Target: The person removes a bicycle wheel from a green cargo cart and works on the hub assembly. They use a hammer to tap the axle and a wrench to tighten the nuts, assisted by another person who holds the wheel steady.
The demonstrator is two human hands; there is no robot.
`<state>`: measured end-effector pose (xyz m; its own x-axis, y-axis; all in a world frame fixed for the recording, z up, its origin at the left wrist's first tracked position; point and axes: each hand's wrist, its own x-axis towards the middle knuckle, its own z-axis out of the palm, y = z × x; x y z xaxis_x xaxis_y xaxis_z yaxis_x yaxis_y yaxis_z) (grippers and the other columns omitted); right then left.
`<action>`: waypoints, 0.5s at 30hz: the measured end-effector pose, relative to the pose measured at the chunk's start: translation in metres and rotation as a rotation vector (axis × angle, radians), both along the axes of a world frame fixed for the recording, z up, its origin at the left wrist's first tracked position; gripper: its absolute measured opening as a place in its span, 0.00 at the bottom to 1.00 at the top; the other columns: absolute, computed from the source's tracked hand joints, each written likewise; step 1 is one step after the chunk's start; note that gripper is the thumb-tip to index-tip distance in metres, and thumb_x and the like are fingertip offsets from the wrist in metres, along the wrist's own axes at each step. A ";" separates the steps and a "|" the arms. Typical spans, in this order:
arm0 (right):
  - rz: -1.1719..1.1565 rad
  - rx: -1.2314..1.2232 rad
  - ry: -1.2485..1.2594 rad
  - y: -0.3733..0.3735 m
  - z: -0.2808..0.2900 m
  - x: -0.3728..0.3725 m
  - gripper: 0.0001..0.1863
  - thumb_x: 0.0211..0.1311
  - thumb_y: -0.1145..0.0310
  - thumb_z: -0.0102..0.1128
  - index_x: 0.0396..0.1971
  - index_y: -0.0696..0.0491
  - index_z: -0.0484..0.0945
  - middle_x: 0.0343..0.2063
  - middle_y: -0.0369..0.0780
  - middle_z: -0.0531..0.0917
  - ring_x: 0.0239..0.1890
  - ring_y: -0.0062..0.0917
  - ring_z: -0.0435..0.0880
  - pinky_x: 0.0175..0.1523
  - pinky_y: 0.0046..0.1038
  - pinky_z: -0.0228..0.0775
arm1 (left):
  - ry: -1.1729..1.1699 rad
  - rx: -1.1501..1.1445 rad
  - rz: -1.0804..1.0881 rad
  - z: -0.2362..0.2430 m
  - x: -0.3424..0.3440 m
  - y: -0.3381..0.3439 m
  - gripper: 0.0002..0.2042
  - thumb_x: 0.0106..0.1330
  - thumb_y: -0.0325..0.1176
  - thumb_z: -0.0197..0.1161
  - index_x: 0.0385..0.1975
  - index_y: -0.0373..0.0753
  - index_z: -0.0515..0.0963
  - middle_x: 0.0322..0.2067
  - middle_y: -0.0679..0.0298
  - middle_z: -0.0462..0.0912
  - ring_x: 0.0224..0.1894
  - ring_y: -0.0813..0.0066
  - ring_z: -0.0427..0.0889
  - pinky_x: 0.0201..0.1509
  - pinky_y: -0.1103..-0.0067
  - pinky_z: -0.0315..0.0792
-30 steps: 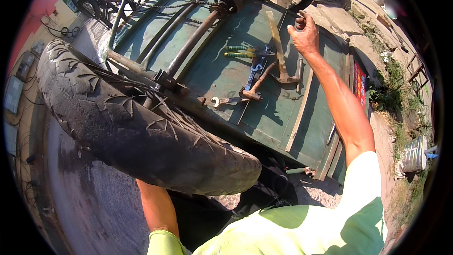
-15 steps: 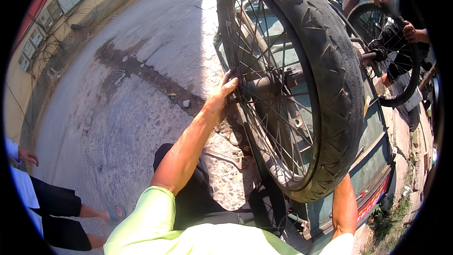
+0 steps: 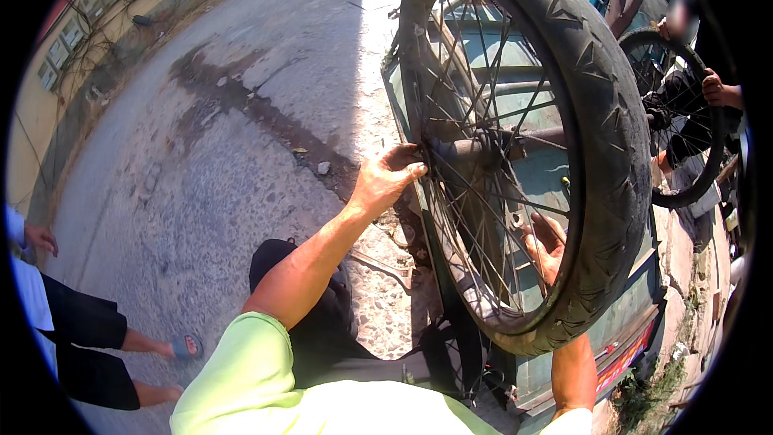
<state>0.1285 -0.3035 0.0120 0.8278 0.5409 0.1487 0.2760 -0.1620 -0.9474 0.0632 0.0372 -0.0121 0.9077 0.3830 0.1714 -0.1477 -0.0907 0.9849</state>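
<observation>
A large spoked wheel with a worn black tyre stands upright before me, slightly tilted. Its rusty hub and axle are fixed to an overturned-looking green metal cart. At the wheel's left edge, my left hand grips the rim between thumb and fingers. My right hand shows through the spokes at the lower right, on the wheel's far side. Its thumb and fingers are apart, with nothing visible in them; the tyre hides the wrist.
A second spoked wheel is at the right, where a co-worker's hand rests on its tyre. Another person in black shorts stands at the left. Broken stones and a dark wet strip mark the road; a wall with hanging cables runs along the left.
My right hand has come into sight behind the spokes, up from below the tyre. My left hand has shifted its hold on the rim. The wheel appears farther right in view.
</observation>
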 end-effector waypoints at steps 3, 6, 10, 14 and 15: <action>-0.035 0.001 -0.041 -0.002 0.011 -0.009 0.48 0.53 0.43 0.61 0.66 0.61 0.56 0.59 0.46 0.67 0.59 0.34 0.71 0.63 0.36 0.64 | -0.009 -0.022 -0.024 -0.001 0.004 -0.003 0.21 0.61 0.31 0.70 0.53 0.29 0.76 0.45 0.61 0.84 0.46 0.78 0.80 0.56 0.79 0.72; -0.087 0.025 -0.088 -0.015 0.027 -0.034 0.50 0.53 0.40 0.59 0.66 0.61 0.54 0.61 0.47 0.66 0.60 0.35 0.71 0.64 0.36 0.64 | -0.041 -0.117 -0.073 0.003 0.001 -0.004 0.24 0.59 0.32 0.72 0.54 0.30 0.75 0.38 0.64 0.84 0.40 0.83 0.79 0.47 0.84 0.74; -0.177 0.071 -0.180 -0.030 0.047 -0.076 0.53 0.52 0.36 0.57 0.67 0.62 0.52 0.62 0.48 0.64 0.61 0.36 0.70 0.64 0.37 0.64 | -0.066 -0.187 -0.099 0.003 -0.001 -0.003 0.26 0.59 0.29 0.72 0.56 0.28 0.72 0.41 0.62 0.84 0.42 0.80 0.80 0.51 0.83 0.75; -0.300 0.108 -0.323 -0.021 0.052 -0.109 0.56 0.52 0.33 0.54 0.68 0.62 0.50 0.63 0.49 0.62 0.62 0.38 0.69 0.65 0.38 0.63 | -0.138 -0.250 -0.070 -0.004 0.002 -0.015 0.24 0.58 0.26 0.71 0.54 0.28 0.72 0.43 0.59 0.83 0.44 0.78 0.81 0.53 0.80 0.75; -0.337 0.118 -0.356 -0.020 0.054 -0.114 0.57 0.52 0.32 0.54 0.68 0.62 0.49 0.64 0.49 0.62 0.63 0.38 0.69 0.65 0.38 0.63 | -0.164 -0.267 -0.070 -0.005 0.004 -0.019 0.24 0.59 0.26 0.71 0.54 0.28 0.73 0.42 0.59 0.83 0.44 0.78 0.81 0.53 0.79 0.75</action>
